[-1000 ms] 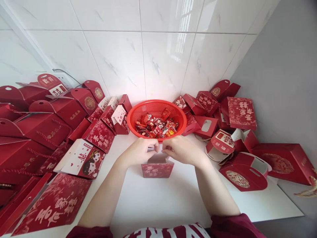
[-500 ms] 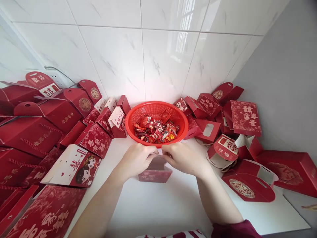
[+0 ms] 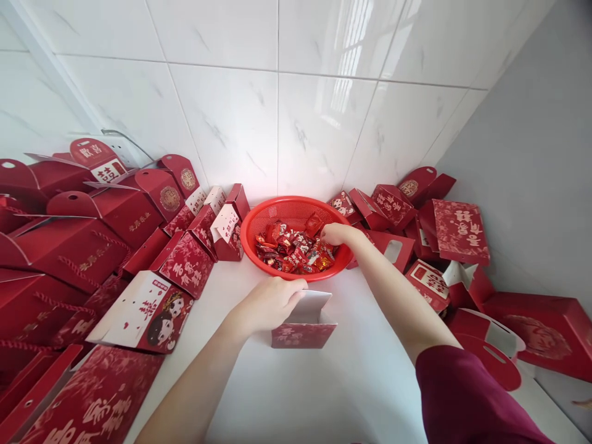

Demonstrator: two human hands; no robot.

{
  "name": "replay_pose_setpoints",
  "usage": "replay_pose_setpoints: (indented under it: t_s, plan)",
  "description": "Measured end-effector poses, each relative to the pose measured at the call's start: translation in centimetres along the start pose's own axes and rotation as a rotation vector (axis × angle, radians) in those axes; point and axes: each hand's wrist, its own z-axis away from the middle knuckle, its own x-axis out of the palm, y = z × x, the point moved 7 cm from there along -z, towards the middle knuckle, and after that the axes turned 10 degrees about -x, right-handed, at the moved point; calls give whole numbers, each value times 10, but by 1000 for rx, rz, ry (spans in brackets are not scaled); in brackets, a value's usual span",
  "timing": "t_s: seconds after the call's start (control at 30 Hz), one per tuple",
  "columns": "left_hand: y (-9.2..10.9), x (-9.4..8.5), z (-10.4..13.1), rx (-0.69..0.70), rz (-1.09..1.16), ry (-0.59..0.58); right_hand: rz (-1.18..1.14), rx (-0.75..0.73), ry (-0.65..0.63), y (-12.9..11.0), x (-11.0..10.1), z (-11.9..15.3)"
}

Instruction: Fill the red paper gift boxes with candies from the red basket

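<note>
An unlidded red gift box (image 3: 304,336) with a pale inside stands upright on the white table, its top facing me. My left hand (image 3: 272,303) is closed on the box's raised back flap, thumb on the near side. Beyond the box is a red plastic basket (image 3: 253,262) holding a heap of wrapped candies (image 3: 296,250), mostly red with some gold. At the basket's right side my right hand (image 3: 338,234) reaches in among the candies. Its fingers are curled downward and their tips are partly hidden, so anything they grip cannot be made out.
Red gift boxes (image 3: 111,216) crowd the left side, some with rope handles, beside a white-and-red box with cartoon figures (image 3: 139,311). More boxes (image 3: 460,231) are piled on the right. A tiled wall (image 3: 240,123) rises right behind the basket.
My right hand has let go of the gift box's flap and moved forward and right into the basket. The left hand still grips the flap. The view has shifted slightly.
</note>
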Motion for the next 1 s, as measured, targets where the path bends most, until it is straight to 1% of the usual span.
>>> replay_pose_setpoints:
  t_s: [0.03, 0.1, 0.2, 0.3, 0.33, 0.4, 0.47, 0.57, 0.63, 0.67, 0.73, 0.83, 0.93, 1.0]
  plan:
    - [0, 1, 1, 2, -7, 0, 13, -20, -33, -4, 2, -7]
    - [2, 2, 3, 7, -22, -2, 29, -83, -64, -20, 6, -18]
    - [4, 4, 5, 7, -51, -5, 20, -229, -62, -59, 13, -28]
    - [5, 5, 5, -6, -68, -18, -24, -404, -70, -98, 26, -34]
    - [5, 5, 5, -9, -67, -21, -37, -446, -79, -108, 31, -35]
    - [6, 4, 5, -10, -60, -19, -52, -492, -96, -119, 41, -39]
    - [8, 3, 5, -7, -50, -17, -56, -508, -114, -121, 50, -42]
    - [9, 1, 5, 0, -57, -14, -79, -539, -171, -119, 59, -46]
    - [10, 1, 5, 3, -72, -12, -102, -558, -186, -115, 58, -47]
    - [10, 1, 5, 2, -75, -10, -114, -563, -170, -112, 55, -47]
    - [10, 1, 5, -3, -75, -8, -146, -568, -92, -107, 44, -44]
    - [11, 1, 5, -9, -77, -8, -218, -554, 104, -95, 21, -29]
    - [12, -2, 8, -15, -44, -12, -283, -513, 304, -82, 6, -3]
    - [12, -6, 10, -31, 63, -24, -334, -448, 446, -73, 0, 20]
